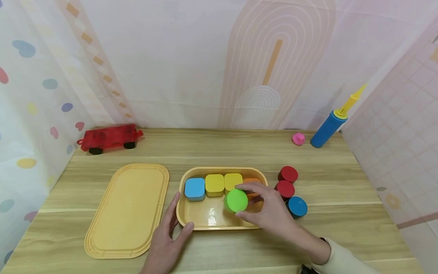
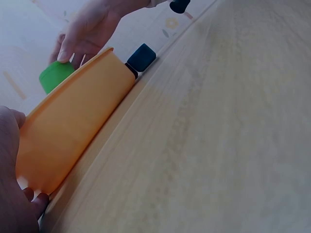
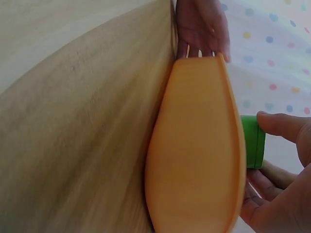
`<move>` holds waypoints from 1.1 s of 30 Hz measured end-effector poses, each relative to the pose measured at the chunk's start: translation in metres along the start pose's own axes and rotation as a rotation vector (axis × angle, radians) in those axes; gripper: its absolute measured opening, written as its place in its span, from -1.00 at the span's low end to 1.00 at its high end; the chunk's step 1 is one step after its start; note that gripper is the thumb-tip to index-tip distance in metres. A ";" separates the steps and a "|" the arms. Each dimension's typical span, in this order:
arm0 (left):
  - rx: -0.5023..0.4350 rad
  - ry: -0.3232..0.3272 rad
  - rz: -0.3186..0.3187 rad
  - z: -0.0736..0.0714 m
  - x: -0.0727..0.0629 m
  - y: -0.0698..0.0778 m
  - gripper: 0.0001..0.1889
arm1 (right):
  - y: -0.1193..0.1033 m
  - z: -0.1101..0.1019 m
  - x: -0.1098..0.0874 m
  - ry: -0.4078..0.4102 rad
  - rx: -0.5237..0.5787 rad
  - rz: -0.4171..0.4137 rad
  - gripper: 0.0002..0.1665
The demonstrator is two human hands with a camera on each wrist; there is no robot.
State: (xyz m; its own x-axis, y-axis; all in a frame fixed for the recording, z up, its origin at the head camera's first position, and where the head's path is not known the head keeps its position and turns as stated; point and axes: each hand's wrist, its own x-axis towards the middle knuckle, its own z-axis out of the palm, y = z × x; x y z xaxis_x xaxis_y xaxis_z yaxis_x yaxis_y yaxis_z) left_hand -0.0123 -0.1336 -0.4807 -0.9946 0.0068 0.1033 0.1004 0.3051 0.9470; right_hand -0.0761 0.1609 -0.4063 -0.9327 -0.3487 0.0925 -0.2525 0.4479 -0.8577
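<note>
My right hand (image 1: 270, 207) pinches a bright green round block (image 1: 236, 201) between thumb and fingers, held over the right half of an orange-yellow tub (image 1: 202, 225). In the right wrist view the green block (image 3: 253, 141) shows partly above the tub's rim. Inside, along the far wall, sit a light blue block (image 1: 195, 189), two yellow blocks (image 1: 214, 185) and an orange block (image 1: 252, 180) that the right hand partly covers. My left hand (image 1: 167, 236) rests against the tub's left end, its fingers spread along the outside and the thumb near the front corner.
A matching flat lid (image 1: 128, 209) lies left of the tub. Two red round blocks (image 1: 288, 174) and a dark blue one (image 1: 297, 207) stand to its right. At the back are a red toy wagon (image 1: 109, 137), a small pink duck (image 1: 298, 139) and a blue-and-yellow pump (image 1: 326, 129).
</note>
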 end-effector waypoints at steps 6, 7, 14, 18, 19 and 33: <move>-0.002 0.000 -0.010 0.000 0.000 0.001 -0.09 | 0.001 0.013 0.007 -0.055 0.009 -0.017 -0.28; 0.000 -0.001 -0.010 0.000 0.000 0.000 -0.09 | 0.000 0.015 0.008 -0.062 0.023 -0.016 -0.28; 0.011 0.000 -0.003 -0.001 0.000 0.001 -0.09 | -0.002 0.032 0.017 -0.165 0.091 0.027 -0.31; 0.011 -0.003 -0.009 -0.001 0.000 0.001 -0.10 | 0.000 0.040 0.024 -0.216 0.052 0.026 -0.33; 0.011 -0.003 -0.011 -0.001 -0.001 0.001 -0.10 | 0.000 0.041 0.026 -0.229 0.044 0.022 -0.33; 0.008 -0.004 -0.007 0.000 -0.001 0.001 -0.09 | -0.002 0.049 0.039 -0.320 -0.046 -0.020 -0.33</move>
State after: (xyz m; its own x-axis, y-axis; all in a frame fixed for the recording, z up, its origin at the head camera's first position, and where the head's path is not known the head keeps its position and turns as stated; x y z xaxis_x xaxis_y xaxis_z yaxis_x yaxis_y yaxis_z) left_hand -0.0116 -0.1338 -0.4798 -0.9954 0.0088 0.0953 0.0932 0.3131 0.9451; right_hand -0.0990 0.1062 -0.4263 -0.8008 -0.5958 -0.0613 -0.2878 0.4726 -0.8329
